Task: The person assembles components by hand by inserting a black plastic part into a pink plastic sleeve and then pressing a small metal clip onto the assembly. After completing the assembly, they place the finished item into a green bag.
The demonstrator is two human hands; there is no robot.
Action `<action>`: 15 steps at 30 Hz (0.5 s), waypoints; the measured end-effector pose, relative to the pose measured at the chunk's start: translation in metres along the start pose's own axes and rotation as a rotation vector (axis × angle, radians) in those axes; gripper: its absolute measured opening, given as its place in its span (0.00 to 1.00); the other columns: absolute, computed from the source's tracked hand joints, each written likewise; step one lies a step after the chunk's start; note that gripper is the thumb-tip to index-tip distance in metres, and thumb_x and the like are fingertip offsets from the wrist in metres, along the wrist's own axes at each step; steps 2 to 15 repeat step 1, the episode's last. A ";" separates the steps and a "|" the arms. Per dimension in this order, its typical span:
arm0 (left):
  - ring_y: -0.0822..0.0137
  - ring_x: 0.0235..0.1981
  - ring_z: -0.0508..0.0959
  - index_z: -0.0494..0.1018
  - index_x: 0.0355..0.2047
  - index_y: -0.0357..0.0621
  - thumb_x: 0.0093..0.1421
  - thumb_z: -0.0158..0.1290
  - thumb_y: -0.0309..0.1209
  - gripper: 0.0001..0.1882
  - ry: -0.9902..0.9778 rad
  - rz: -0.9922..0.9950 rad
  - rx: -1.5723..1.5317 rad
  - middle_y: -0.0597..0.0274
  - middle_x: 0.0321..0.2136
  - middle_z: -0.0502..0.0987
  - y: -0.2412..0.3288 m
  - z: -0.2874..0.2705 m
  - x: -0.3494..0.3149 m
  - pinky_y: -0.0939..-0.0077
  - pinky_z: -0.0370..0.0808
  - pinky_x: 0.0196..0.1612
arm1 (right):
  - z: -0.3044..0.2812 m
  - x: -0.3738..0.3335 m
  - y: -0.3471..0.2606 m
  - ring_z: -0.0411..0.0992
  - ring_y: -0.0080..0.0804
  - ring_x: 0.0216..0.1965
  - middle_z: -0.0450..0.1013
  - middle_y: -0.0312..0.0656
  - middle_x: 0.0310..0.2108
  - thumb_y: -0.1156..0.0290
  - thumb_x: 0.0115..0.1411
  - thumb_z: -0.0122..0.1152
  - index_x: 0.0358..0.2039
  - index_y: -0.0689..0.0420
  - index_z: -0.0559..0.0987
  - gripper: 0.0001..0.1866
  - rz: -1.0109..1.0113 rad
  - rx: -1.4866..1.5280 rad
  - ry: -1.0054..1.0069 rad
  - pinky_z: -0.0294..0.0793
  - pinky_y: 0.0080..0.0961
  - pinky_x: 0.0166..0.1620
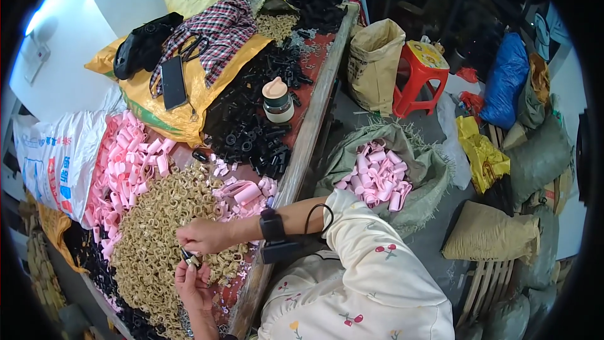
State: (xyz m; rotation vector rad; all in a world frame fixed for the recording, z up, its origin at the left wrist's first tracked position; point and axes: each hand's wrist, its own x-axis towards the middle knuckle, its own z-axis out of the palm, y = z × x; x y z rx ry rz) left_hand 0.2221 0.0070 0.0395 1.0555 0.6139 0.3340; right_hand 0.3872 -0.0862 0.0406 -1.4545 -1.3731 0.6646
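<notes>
My left hand point(194, 284) is pinched around a small black part point(190, 258) with a pale end, held above a heap of beige ring-shaped pieces point(154, 230). Just above it, my right hand point(206, 237) has its fingers pressed together close to the black part. Whatever those right fingertips grip is hidden. A dark band with a box-shaped device point(274, 233) is on my right wrist. Pink curved plastic pieces point(126, 157) lie beyond the heap, and more pink pieces point(245, 194) are beside my right forearm.
Black plastic parts point(251, 138) surround a lidded jar point(277, 102) near the table's wooden edge point(308, 132). A phone point(173, 86) and checked cloth point(217, 28) rest on a yellow sack point(151, 110). Behind my right arm stand an open sack point(428, 170) of pink pieces and a red stool point(412, 85).
</notes>
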 end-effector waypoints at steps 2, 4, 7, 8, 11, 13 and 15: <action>0.66 0.33 0.76 0.64 0.36 0.40 0.54 0.47 0.24 0.09 0.001 -0.017 -0.033 0.60 0.31 0.73 0.002 -0.001 -0.001 0.81 0.76 0.31 | 0.006 0.004 0.002 0.66 0.40 0.33 0.67 0.47 0.31 0.67 0.47 0.53 0.28 0.58 0.66 0.10 -0.068 0.062 0.045 0.63 0.32 0.35; 0.66 0.33 0.76 0.64 0.36 0.40 0.54 0.47 0.24 0.09 0.001 -0.017 -0.033 0.60 0.31 0.73 0.002 -0.001 -0.001 0.81 0.76 0.31 | 0.006 0.004 0.002 0.66 0.40 0.33 0.67 0.47 0.31 0.67 0.47 0.53 0.28 0.58 0.66 0.10 -0.068 0.062 0.045 0.63 0.32 0.35; 0.66 0.33 0.76 0.64 0.36 0.40 0.54 0.47 0.24 0.09 0.001 -0.017 -0.033 0.60 0.31 0.73 0.002 -0.001 -0.001 0.81 0.76 0.31 | 0.006 0.004 0.002 0.66 0.40 0.33 0.67 0.47 0.31 0.67 0.47 0.53 0.28 0.58 0.66 0.10 -0.068 0.062 0.045 0.63 0.32 0.35; 0.66 0.33 0.76 0.64 0.36 0.40 0.54 0.47 0.24 0.09 0.001 -0.017 -0.033 0.60 0.31 0.73 0.002 -0.001 -0.001 0.81 0.76 0.31 | 0.006 0.004 0.002 0.66 0.40 0.33 0.67 0.47 0.31 0.67 0.47 0.53 0.28 0.58 0.66 0.10 -0.068 0.062 0.045 0.63 0.32 0.35; 0.66 0.33 0.76 0.64 0.36 0.40 0.54 0.47 0.24 0.09 0.001 -0.017 -0.033 0.60 0.31 0.73 0.002 -0.001 -0.001 0.81 0.76 0.31 | 0.006 0.004 0.002 0.66 0.40 0.33 0.67 0.47 0.31 0.67 0.47 0.53 0.28 0.58 0.66 0.10 -0.068 0.062 0.045 0.63 0.32 0.35; 0.66 0.33 0.76 0.64 0.36 0.40 0.54 0.47 0.24 0.09 0.001 -0.017 -0.033 0.60 0.31 0.73 0.002 -0.001 -0.001 0.81 0.76 0.31 | 0.006 0.004 0.002 0.66 0.40 0.33 0.67 0.47 0.31 0.67 0.47 0.53 0.28 0.58 0.66 0.10 -0.068 0.062 0.045 0.63 0.32 0.35; 0.66 0.33 0.76 0.64 0.36 0.40 0.54 0.47 0.24 0.09 0.001 -0.017 -0.033 0.60 0.31 0.73 0.002 -0.001 -0.001 0.81 0.76 0.31 | 0.006 0.004 0.002 0.66 0.40 0.33 0.67 0.47 0.31 0.67 0.47 0.53 0.28 0.58 0.66 0.10 -0.068 0.062 0.045 0.63 0.32 0.35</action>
